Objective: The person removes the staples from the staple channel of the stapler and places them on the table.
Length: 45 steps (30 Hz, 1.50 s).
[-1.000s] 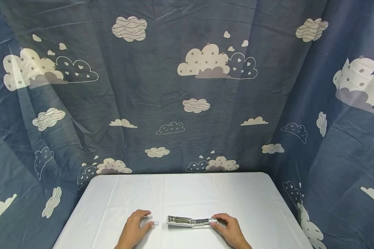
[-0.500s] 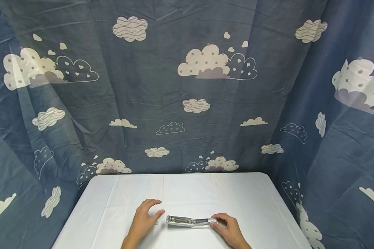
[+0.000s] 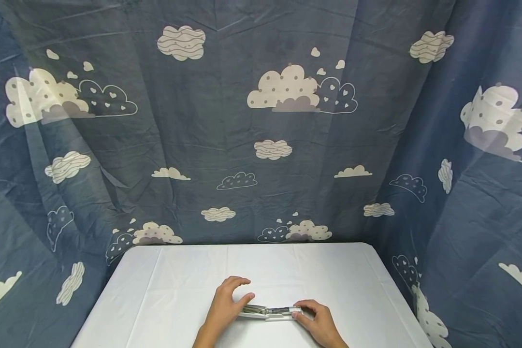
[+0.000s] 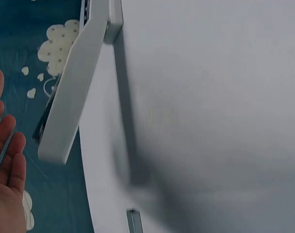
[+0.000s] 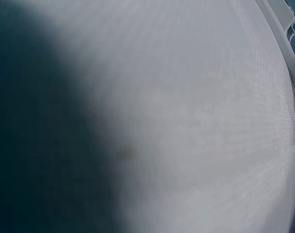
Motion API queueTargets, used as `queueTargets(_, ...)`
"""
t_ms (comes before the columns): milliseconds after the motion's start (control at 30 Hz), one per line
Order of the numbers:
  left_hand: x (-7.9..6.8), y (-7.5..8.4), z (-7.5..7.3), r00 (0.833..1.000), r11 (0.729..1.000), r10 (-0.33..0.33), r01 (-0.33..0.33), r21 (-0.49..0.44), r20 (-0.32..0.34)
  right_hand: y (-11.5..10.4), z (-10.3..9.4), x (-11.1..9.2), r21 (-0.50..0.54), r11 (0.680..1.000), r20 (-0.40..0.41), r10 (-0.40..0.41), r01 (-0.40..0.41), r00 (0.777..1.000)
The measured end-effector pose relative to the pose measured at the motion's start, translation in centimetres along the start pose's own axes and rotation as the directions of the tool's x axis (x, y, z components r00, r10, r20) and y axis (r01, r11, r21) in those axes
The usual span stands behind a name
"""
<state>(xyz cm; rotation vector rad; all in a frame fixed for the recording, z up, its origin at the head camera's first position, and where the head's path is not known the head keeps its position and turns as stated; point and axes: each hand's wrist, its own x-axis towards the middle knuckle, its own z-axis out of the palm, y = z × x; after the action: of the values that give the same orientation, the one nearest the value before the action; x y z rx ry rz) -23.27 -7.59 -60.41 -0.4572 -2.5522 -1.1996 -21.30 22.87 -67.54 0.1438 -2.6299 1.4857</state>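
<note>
A white stapler [image 3: 282, 317] is folded wide open above the white table, its metal inner parts facing up. My right hand [image 3: 316, 321] grips its right end between thumb and fingers. Over the stapler's left end hovers my left hand [image 3: 224, 305], thumb and fingers spread apart and holding nothing. The left wrist view has the stapler's white cover [image 4: 74, 97] beside the loosely bent fingers of that hand [image 4: 6, 194], with a gap between. A small grey strip, seemingly staples [image 4: 134, 222], lies on the tabletop; in the head view my left hand hides it.
The white-covered table [image 3: 261, 266] ends at a dark blue curtain [image 3: 243, 121] printed with clouds, which stands behind it and along both sides. In the right wrist view a pale edge of the stapler [image 5: 283, 43] shows at the right.
My left hand has left the small strip on the table, risen and moved right to the stapler's left end. The right hand and the stapler have stayed nearly still.
</note>
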Motion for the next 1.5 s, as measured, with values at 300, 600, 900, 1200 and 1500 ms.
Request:
queueTargets(300, 0.3, 0.9, 2.9, 0.998, 0.998, 0.055, -0.053, -0.031, 0.038, 0.2, 0.0, -0.1, -0.024, 0.999, -0.016, -0.043, 0.043, 0.999)
queueTargets(600, 0.3, 1.5, 5.1, 0.994, 0.996, 0.088, -0.085, -0.040, 0.069, 0.0, 0.1, -0.3, -0.011, 0.999, -0.013, -0.031, 0.031, 0.999)
queueTargets(900, 0.5, 2.6, 7.1, 0.990, 0.996, 0.073, -0.066, -0.053, 0.125, 0.7, 0.1, 0.0, -0.048, 0.995, -0.010, -0.086, 0.086, 0.996)
queueTargets(1200, -0.1, 3.0, 8.8, 0.983, 0.996, 0.089, -0.085, -0.034, 0.161, 0.5, 0.3, -0.2, -0.027, 0.998, -0.003, -0.054, 0.054, 0.999)
queueTargets(1500, -0.3, 3.3, 9.6, 0.972, 0.996, 0.080, -0.073, -0.040, 0.220, 0.5, 0.2, 0.0, -0.013, 0.997, -0.004, -0.073, 0.073, 0.997)
